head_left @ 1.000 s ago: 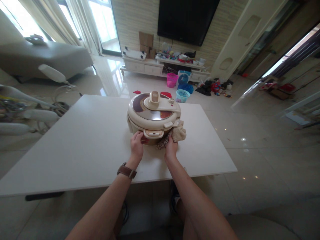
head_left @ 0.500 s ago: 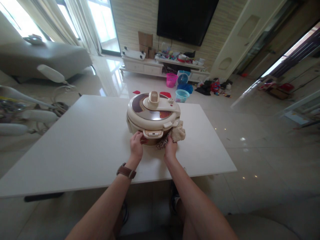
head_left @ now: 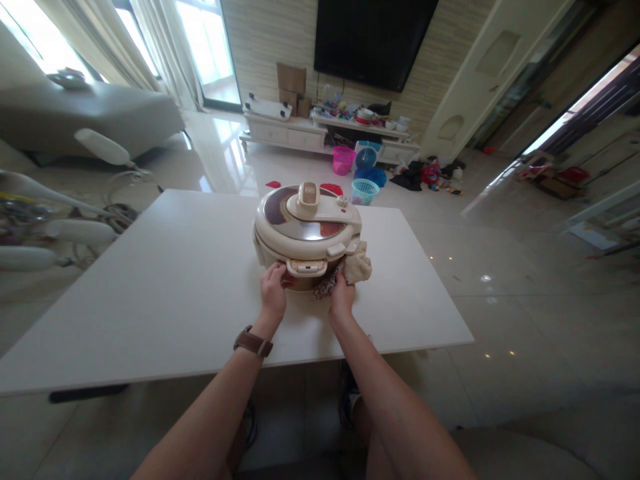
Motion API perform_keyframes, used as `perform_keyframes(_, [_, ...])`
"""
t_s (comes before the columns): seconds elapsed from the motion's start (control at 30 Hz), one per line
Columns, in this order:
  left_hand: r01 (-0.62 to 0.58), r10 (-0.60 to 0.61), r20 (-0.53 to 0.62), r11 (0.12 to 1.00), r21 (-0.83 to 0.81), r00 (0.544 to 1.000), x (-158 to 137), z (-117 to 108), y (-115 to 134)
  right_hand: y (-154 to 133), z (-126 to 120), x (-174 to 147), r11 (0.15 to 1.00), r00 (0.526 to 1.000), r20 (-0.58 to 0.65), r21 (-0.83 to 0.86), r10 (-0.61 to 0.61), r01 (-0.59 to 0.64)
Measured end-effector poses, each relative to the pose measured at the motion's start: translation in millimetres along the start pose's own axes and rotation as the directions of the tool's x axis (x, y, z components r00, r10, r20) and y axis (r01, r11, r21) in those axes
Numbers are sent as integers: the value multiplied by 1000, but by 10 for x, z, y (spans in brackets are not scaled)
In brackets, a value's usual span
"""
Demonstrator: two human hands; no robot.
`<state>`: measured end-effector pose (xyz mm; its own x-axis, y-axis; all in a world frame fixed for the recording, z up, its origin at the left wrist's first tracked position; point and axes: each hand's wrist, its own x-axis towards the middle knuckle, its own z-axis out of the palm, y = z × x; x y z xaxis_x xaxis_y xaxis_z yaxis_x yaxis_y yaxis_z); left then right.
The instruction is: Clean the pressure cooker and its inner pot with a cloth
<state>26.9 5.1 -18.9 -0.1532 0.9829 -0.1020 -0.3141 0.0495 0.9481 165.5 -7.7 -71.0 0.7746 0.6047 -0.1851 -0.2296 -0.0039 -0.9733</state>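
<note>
A cream and brown electric pressure cooker (head_left: 310,230) stands upright on the white table (head_left: 210,287), its lid closed. At the cooker's front left, the fingers of my left hand (head_left: 273,290) are curled against its lower side, beside the front handle; the fingertips are partly hidden. My right hand (head_left: 343,297) is closed on a beige cloth (head_left: 357,264) with a brown pattern, pressed to the cooker's front right side. Part of the cloth bunches up above the fingers, and a patterned part lies to their left.
Beyond the table, a pink basket (head_left: 343,160) and a light blue basket (head_left: 365,191) stand on the floor. A low white cabinet (head_left: 300,137) holds boxes and clutter beneath the television (head_left: 373,40). White rounded objects (head_left: 80,231) flank the table's left side.
</note>
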Motion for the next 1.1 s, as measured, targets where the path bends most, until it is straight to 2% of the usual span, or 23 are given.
perform_keyframes(0.37, [0,0,-5,1000,6,1000,2,1,-6,-3,1,-5,999,999,19,44,-25,24])
perform_keyframes(0.63, [-2,2,-4,1000,9,1000,-5,1,3,-78,5,-37,999,999,6,34,41,-42])
perform_keyframes(0.83, [-8,8,5,1000,11,1000,-3,-1,-3,-45,2,-21,1000,1000,5,27,-13,13])
perform_keyframes(1.1, [-7,7,7,1000,2,1000,-9,6,11,-6,7,0,999,999,28,42,-24,22])
